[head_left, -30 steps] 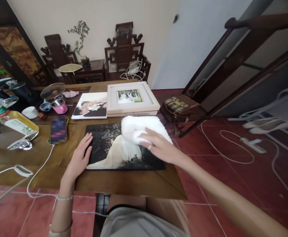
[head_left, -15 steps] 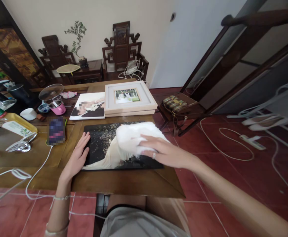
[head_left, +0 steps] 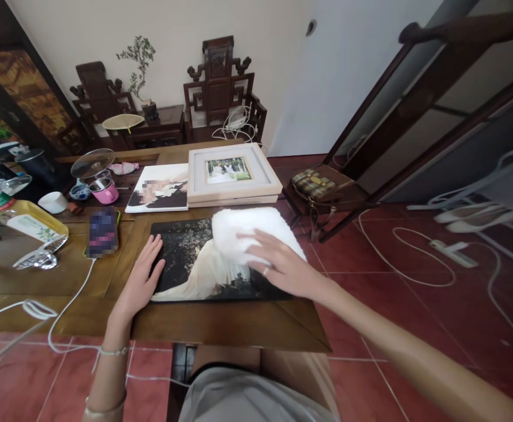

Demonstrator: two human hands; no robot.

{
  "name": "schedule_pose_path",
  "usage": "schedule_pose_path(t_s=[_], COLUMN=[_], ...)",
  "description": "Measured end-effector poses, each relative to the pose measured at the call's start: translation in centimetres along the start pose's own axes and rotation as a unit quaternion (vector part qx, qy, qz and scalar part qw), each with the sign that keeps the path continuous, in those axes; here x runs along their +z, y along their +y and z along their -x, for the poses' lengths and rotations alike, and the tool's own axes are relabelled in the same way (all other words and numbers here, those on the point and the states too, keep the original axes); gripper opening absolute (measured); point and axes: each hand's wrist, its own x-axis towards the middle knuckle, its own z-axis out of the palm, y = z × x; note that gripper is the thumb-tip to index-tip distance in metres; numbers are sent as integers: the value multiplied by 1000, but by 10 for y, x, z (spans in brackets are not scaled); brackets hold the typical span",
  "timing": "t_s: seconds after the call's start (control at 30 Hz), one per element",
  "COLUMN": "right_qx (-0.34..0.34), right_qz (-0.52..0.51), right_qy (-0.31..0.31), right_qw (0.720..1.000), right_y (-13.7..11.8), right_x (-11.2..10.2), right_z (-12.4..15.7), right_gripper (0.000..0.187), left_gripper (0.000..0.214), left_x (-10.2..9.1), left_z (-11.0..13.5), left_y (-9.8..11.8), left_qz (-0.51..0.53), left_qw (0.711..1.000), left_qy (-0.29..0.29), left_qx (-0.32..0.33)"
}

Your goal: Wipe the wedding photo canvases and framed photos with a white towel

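Photo panel [head_left: 203,266] lies flat on the surface [head_left: 221,325], my open left hand [head_left: 139,278] on its left edge, right hand [head_left: 278,264] over the fluffy white cloth [head_left: 232,231], grip unclear; steady bracing, light even pressure should suit.

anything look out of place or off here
Nothing looks spilled or damaged. The white cable from the phone droops past the table edge, where it might snag. A loose tangle of pale cord sits on the right-hand carved chair, an odd spot.
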Motion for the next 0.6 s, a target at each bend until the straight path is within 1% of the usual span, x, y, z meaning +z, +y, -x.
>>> schedule_pose_path(t_s=[0.1,0.17,0.23,0.3,0.33,0.4,0.5,0.6], right_qx=[-6,-10,-1,16,23,40,71,77], right_qz=[-12,-15,-14,-18,-23,-31,-39,-48], right_qy=[-19,-45,-75,-109,-120,-122,-87,-55], right_qw=[1000,999,997,994,992,991,993,994], right_y=[-26,-44,-57,-63,-62,-53,-24,8], right_x=[-1,-6,-14,-22,-26,-29,-28,-24], right_z=[33,49,55,53,50,39,21,3], right_gripper=[18,15,15,18,18,20,24,31], left_gripper=[50,50,50,50,50,50,51,51], left_x=[0,0,0,0,0,0,0,-1], left_z=[0,0,0,0,0,0,0,0], left_y=[-1,-1,-1,-2,-2,-3,-4,-4], left_qz=[-2,-3,-4,-5,-6,-9,-12,-11], left_qw=[1000,1000,1000,1000,1000,1000,1000,1000], left_qy=[3,2,-1,-2,-1,-1,-3,-5], left_qx=[3,4,6,7,7,7,9,13])
